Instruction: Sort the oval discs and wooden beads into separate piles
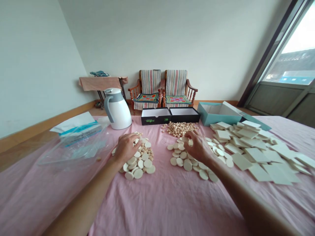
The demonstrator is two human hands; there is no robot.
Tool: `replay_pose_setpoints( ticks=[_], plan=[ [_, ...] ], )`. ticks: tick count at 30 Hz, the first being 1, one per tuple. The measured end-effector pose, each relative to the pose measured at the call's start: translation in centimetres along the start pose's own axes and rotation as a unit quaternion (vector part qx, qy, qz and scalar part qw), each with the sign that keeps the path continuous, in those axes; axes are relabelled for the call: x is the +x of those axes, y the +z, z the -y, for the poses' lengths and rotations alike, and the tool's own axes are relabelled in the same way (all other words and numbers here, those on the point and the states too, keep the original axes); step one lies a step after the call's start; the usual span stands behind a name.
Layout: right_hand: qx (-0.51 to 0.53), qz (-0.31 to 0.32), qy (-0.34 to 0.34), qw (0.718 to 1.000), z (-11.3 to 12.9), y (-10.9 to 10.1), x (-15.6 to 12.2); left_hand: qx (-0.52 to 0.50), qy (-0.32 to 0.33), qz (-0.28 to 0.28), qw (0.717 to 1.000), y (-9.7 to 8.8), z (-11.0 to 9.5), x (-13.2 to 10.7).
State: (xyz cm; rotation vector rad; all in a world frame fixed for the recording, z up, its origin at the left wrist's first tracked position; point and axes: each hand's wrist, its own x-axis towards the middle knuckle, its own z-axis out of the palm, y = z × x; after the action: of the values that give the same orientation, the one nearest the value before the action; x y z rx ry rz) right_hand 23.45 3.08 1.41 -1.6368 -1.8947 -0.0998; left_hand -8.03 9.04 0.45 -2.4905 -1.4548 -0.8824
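My left hand (126,146) rests over the left pile of pale round wooden discs (138,173), its thumb apart from the curved fingers. Small wooden beads (148,151) lie among these discs. Over the right pile of discs (187,165), my right hand (199,146) curls with thumb and fingertips around a pale disc (190,142). Just beyond that hand is a heap of round wooden beads (180,128). Square pale wooden tiles (256,155) form a large pile to the right of the discs.
A white and grey jug (120,113) stands behind my left hand. Two black boxes (155,121) with white insides sit at the back, beside a teal box (216,118). Clear plastic packaging (73,147) lies at left on the pink tablecloth (157,209). Two wooden armchairs (150,85) stand beyond.
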Motion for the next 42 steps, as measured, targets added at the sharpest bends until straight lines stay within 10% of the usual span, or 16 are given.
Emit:
replay_pose_setpoints(
  ticks=[4, 14, 28, 42],
  plan=[
    [-0.073, -0.018, 0.050, 0.996, -1.8, -0.5, -0.6, -0.044, 0.041, 0.052, 0.997, -0.9, -1.3, 0.0],
    [0.008, 0.076, -0.093, 0.993, 3.8, 0.8, -3.4, -0.060, 0.124, 0.205, 0.969, -2.0, -3.5, -0.5],
    [0.106, 0.177, -0.141, 0.968, 10.8, 5.0, -4.6, -0.080, 0.101, 0.200, 0.971, -1.6, -3.1, -0.5],
    [0.151, 0.139, -0.097, 0.974, 7.8, 3.5, -3.9, -0.069, 0.102, 0.205, 0.971, -1.3, -3.2, -0.5]
  ],
)
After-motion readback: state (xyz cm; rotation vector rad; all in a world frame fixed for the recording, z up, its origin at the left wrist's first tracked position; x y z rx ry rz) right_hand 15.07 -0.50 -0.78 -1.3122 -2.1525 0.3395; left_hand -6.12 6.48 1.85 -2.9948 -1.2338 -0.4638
